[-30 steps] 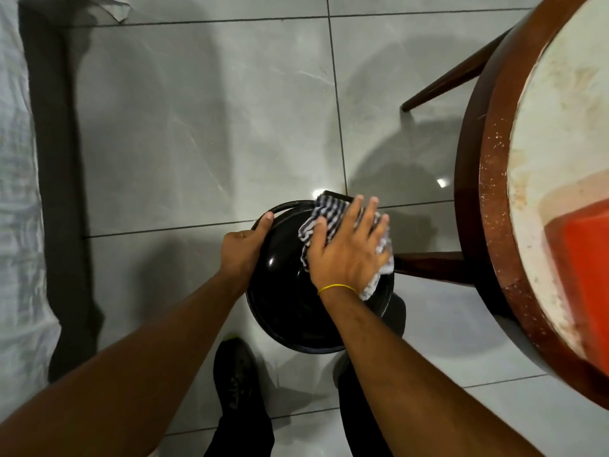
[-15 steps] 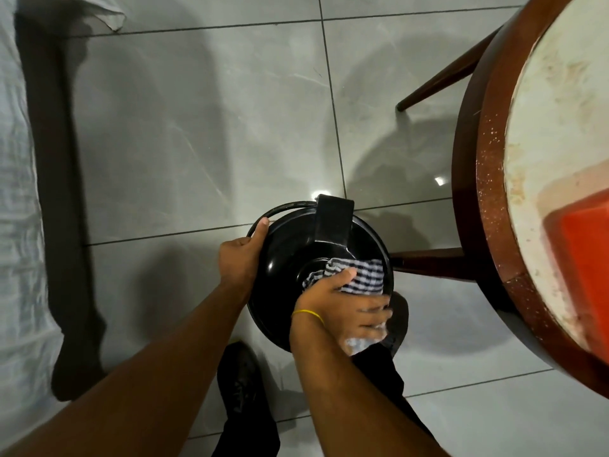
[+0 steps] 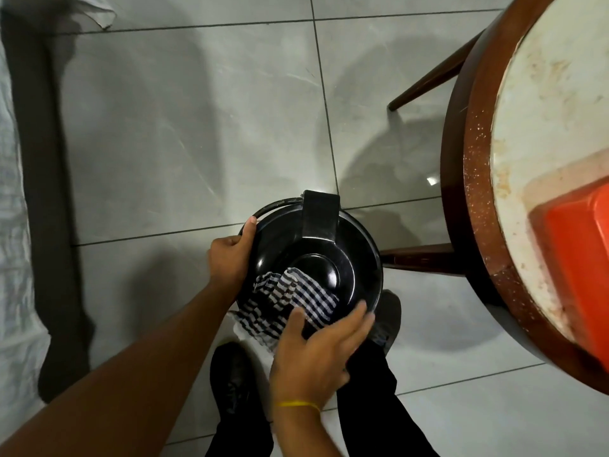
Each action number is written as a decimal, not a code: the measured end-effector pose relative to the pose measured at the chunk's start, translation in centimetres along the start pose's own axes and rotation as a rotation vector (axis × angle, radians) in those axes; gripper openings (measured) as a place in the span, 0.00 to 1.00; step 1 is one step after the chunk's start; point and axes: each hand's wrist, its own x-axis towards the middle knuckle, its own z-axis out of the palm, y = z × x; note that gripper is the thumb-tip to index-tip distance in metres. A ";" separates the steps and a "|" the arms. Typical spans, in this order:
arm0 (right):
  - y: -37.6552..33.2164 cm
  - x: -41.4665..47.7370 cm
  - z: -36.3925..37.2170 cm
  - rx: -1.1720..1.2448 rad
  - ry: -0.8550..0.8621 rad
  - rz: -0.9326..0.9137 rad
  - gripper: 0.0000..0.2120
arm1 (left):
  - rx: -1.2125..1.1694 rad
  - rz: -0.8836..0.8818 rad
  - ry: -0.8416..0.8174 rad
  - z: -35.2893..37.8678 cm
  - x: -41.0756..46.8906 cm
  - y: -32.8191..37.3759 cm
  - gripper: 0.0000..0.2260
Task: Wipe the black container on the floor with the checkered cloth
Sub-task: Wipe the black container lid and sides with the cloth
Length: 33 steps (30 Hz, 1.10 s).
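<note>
A round black container point(image 3: 349, 255) with a glossy lid and a flat black tab at its far side stands on the grey tiled floor. My left hand point(image 3: 230, 255) grips its left rim, thumb along the edge. The black-and-white checkered cloth point(image 3: 290, 296) lies spread over the near left part of the lid and hangs over the near edge. My right hand point(image 3: 316, 351) presses on the cloth's near end at the container's near rim, fingers spread and pointing right. A yellow band circles that wrist.
A round wooden table point(image 3: 474, 179) with a worn white top and an orange object point(image 3: 580, 255) fills the right side; its legs point(image 3: 425, 257) reach down close beside the container. My black shoes point(image 3: 234, 384) and trousers are just below. White fabric point(image 3: 13, 225) lines the left edge.
My right hand has dragged the cloth from the far right of the lid across to its near edge, uncovering the black tab. The left hand has kept its grip on the rim.
</note>
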 end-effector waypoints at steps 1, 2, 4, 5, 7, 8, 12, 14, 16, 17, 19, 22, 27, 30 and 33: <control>0.9 -0.6 -0.4 -0.118 -0.044 -0.202 0.45 | -0.003 0.003 -0.003 0.0 0.0 0.0 0.35; 2.5 -0.9 -0.3 -0.252 -0.058 -0.448 0.43 | 0.001 0.005 -0.007 0.0 0.0 0.0 0.35; 5.3 -0.1 0.0 -0.497 -0.165 -0.853 0.41 | 0.020 0.014 -0.012 -0.1 -0.1 0.2 0.32; 6.5 0.9 0.4 -0.609 -0.199 -0.974 0.39 | 0.026 0.024 -0.019 -0.1 -0.1 0.3 0.32; 7.5 3.3 0.9 -0.774 -0.241 -1.132 0.37 | 0.036 0.034 -0.044 -0.2 -0.2 0.4 0.32; 7.5 4.4 1.3 -0.824 -0.249 -1.194 0.37 | 0.045 0.036 -0.060 -0.3 -0.1 0.5 0.33; 4.8 7.0 3.2 -0.774 -0.244 -1.342 0.37 | 0.130 0.094 -0.104 -0.5 0.4 0.6 0.34; 3.4 7.7 4.0 -0.747 -0.221 -1.329 0.37 | 0.140 0.126 -0.106 -0.7 0.6 0.3 0.35; 3.1 8.2 4.3 -0.729 -0.180 -1.311 0.37 | 0.137 0.143 -0.117 -0.6 0.8 0.3 0.35; 3.2 8.3 4.3 -0.722 -0.166 -1.307 0.37 | 0.133 0.142 -0.121 -0.5 0.8 0.2 0.35; 3.1 8.6 4.2 -0.699 -0.151 -1.289 0.37 | 0.111 0.126 -0.126 -0.5 0.9 0.2 0.35; 2.6 9.2 4.3 -0.637 -0.128 -1.244 0.37 | 0.067 0.070 -0.096 -0.1 1.0 -0.6 0.38; 0.5 12.3 2.6 -0.513 0.018 -0.993 0.36 | -0.006 0.007 -0.056 0.3 0.9 -1.0 0.44; -0.4 13.8 1.4 -0.456 0.105 -0.775 0.36 | -0.002 -0.019 -0.009 0.5 0.2 -0.7 0.38; -0.1 13.7 0.6 -0.368 0.150 -0.578 0.36 | -0.019 -0.023 0.024 0.8 -0.6 -0.5 0.36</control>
